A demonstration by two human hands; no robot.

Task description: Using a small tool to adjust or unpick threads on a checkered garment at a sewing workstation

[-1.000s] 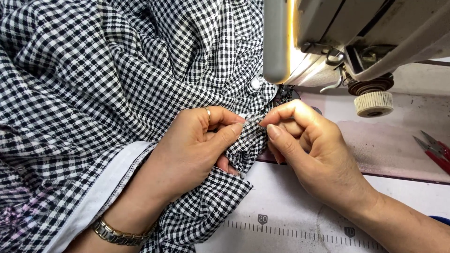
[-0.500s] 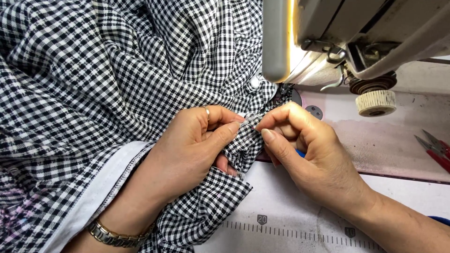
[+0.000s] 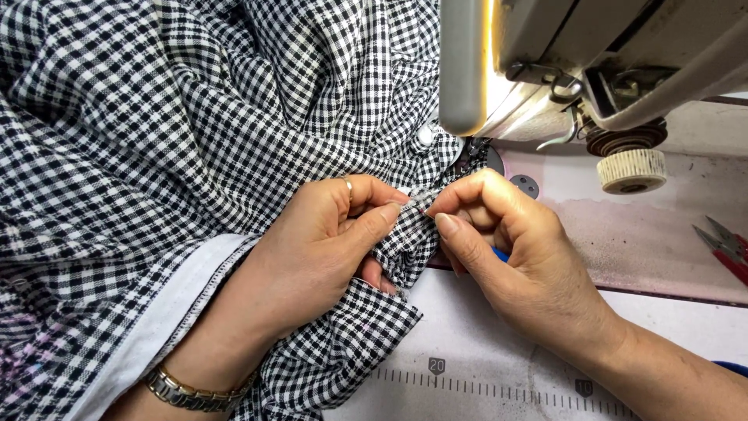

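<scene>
**Black-and-white gingham pinched between two hands at the sewing machine**

Black-and-white checked fabric (image 3: 234, 117) heaped across the left and centre of the view, running off the top, left and bottom edges, so full shape of the garment not readable. White inner facing with a stitched edge (image 3: 183, 300) showing along one fold, partly tucked under the left forearm. Small white button (image 3: 425, 134) just visible on the cloth beside the machine head.

Left hand (image 3: 319, 249) closed on a bunched fold of the gingham, thumb pressed against forefinger near the fold's top; lower fingers buried in the cloth and hidden. Ring on one finger, metal watch band (image 3: 187, 390) at the wrist, half cut off by the bottom edge.

Right hand (image 3: 510, 257) pinching the same fold from the other side, fingertips almost touching those of the left. Something thin and pale between the two pinches, too small to make out. Bit of blue peeking under the right palm, unidentifiable.

Sewing machine head (image 3: 592, 62) cropped at the top and right; needle area hidden behind cloth and fingers. Ridged cream knob (image 3: 631, 170) under the head. Red-handled thread snips (image 3: 725, 245) at the right edge, partly cut off. Printed ruler scale on the table (image 3: 499, 374) below the hands.
</scene>
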